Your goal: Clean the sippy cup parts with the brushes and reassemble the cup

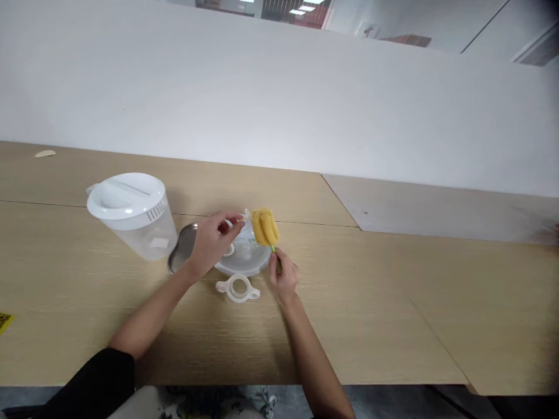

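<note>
Head view: my right hand (283, 276) closes around the green handle of one yellow sponge brush (264, 227); my left hand (213, 243) pinches one small clear part (244, 215). Too loose a pinch could drop it. Mid-counter (371, 302) lie one clear round lid (242, 263), one two-handled ring (238, 288), one steel dish (180, 249) and one lidded pitcher (128, 214).

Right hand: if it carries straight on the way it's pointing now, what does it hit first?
Probably the rim of the clear round plastic piece, just ahead of the right hand, which grips the green handle of a yellow sponge brush. Depth is unclear, so the hand may pass above it.
</note>
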Action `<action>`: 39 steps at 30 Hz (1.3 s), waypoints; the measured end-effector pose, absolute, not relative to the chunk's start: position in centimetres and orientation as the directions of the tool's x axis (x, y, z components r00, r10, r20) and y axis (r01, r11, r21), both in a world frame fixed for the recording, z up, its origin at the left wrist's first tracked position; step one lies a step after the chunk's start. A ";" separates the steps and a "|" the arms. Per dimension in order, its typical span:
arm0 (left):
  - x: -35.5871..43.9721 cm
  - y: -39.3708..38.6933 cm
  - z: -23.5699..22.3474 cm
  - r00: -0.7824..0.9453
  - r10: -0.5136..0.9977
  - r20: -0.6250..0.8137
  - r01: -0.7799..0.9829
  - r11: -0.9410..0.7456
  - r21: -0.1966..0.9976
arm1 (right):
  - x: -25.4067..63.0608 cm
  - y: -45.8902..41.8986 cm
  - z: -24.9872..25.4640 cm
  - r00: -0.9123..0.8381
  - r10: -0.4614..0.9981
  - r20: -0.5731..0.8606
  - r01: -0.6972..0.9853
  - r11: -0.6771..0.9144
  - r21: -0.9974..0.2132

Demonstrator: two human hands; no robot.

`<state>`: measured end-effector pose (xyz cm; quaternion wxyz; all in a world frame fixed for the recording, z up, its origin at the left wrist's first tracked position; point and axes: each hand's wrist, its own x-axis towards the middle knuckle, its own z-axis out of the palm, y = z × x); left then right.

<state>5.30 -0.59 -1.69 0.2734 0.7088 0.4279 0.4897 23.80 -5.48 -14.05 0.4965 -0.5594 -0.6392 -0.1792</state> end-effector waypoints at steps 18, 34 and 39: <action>5.6 -1.0 -1.3 0.340 0.892 0.297 0.364 -0.416 0.833 | 23.7 -5.5 -14.1 0.124 0.554 0.823 0.878 0.325 -0.351; 4.2 -1.4 -0.1 0.208 0.784 0.585 0.389 -0.615 0.686 | 24.6 -5.3 -14.6 -0.040 0.492 0.870 0.886 0.420 -0.197; 3.3 -1.7 1.0 0.221 0.812 0.540 0.421 -0.579 0.698 | 24.7 -5.3 -14.6 -0.073 0.401 0.913 0.842 0.516 -0.159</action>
